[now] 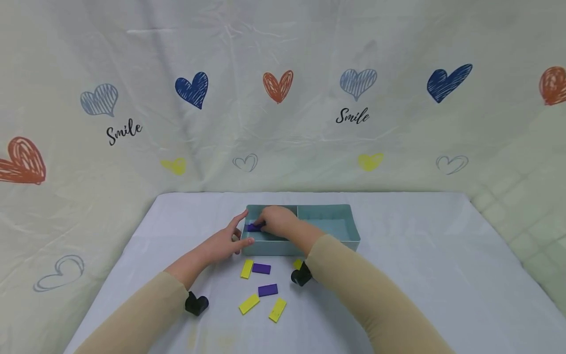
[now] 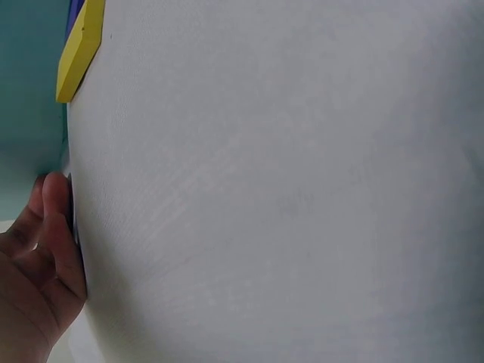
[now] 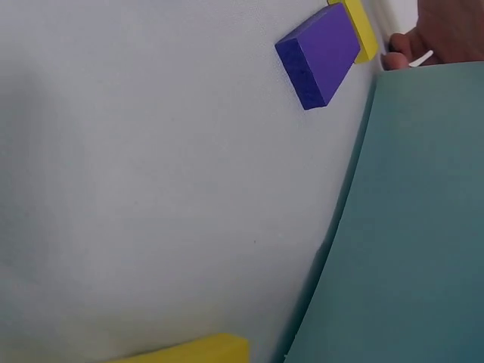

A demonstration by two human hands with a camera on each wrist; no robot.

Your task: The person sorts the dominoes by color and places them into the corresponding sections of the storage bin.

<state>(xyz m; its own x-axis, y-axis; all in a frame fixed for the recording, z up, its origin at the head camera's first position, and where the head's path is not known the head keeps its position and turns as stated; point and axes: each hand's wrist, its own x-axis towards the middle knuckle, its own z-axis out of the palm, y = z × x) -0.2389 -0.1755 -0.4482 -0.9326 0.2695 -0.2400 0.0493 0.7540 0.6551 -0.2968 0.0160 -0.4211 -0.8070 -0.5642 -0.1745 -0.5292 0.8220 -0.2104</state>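
Note:
A teal box [image 1: 283,249] with two compartments stands at the back of the table. My right hand [image 1: 279,221] reaches into its left compartment, fingertips on a purple block [image 1: 251,228] that it pinches; the hand covers part of the block. At the box's left end, my left hand [image 1: 224,243] rests with index finger and thumb spread, index tip by the back corner and thumb along the front rim. In the left wrist view the other fingers [image 2: 57,242] bend beside the box wall [image 2: 30,98].
In front of the box lie two purple blocks [image 1: 268,290] and several yellow blocks [image 1: 249,304], one partly hidden by the right wrist's black camera mount [image 1: 301,275]. A thin divider [image 1: 297,216] parts the box. Behind the table hangs a white curtain [image 1: 283,44] printed with hearts.

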